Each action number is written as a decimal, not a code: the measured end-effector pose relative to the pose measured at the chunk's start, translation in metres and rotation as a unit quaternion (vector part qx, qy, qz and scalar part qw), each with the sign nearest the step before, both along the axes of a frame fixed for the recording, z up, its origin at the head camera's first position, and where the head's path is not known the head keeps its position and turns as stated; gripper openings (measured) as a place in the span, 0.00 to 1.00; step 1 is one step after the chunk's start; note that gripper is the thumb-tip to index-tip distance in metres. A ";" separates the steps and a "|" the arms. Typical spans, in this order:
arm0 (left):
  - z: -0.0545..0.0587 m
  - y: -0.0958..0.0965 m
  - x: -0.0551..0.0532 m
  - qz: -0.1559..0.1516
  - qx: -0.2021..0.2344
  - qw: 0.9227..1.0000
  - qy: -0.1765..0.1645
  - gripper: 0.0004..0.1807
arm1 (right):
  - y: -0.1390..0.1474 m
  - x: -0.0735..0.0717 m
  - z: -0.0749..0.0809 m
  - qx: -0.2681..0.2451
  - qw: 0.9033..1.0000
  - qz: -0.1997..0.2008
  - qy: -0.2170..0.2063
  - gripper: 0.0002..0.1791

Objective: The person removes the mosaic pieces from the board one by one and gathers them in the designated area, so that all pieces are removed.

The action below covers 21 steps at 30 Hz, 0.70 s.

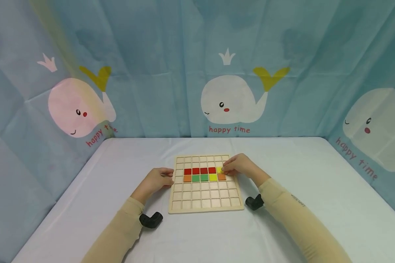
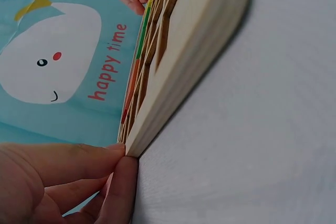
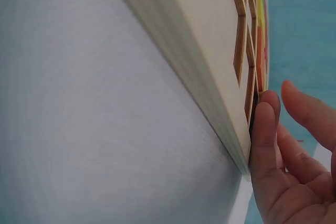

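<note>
A: Where is the far yellow tile [image 1: 219, 170] to be found?

B: At the right end of the farther of two filled rows on the wooden board [image 1: 206, 210], just right of the fourth red tile [image 1: 212, 170] and on the far side of the right-hand orange tile [image 1: 221, 177]. It is partly covered by the fingertips of the right hand [image 1: 239, 165].

A: Is it being pinched?

B: That cannot be told. The tile is met by the fingertips at its right side, and one finger is seen held apart in the right wrist view, but the contact itself is hidden.

A: And the left hand [image 1: 154, 181]?

B: Its thumb and fingers are parted, with the tips rested against the board's left edge; no tile is held.

A: How is the placing best done?

B: The tile should be squared to its cell's ridges, then pressed lightly at the middle so that no corner is tipped up. The red and orange neighbours should not be nudged, and the board is best steadied from the left, without being pushed across the white tabletop [image 1: 118, 175].
</note>
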<state>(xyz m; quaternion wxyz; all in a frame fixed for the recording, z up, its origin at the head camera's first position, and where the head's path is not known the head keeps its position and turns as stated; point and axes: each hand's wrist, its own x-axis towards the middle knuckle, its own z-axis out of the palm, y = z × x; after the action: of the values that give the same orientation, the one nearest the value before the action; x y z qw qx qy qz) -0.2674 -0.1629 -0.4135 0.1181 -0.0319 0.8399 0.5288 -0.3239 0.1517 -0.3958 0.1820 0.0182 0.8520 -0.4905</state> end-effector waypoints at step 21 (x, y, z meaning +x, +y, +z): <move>0.002 0.001 0.001 0.009 0.008 1.000 -0.009 0.28 | -0.003 -0.003 0.000 0.013 1.000 -0.013 -0.008 0.12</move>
<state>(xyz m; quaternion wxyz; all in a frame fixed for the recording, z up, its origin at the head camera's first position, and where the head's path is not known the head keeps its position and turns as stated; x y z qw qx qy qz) -0.2660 -0.1619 -0.4119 0.1213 -0.0429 0.8340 0.5365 -0.3265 0.1487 -0.3953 0.1821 0.0350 0.8564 -0.4819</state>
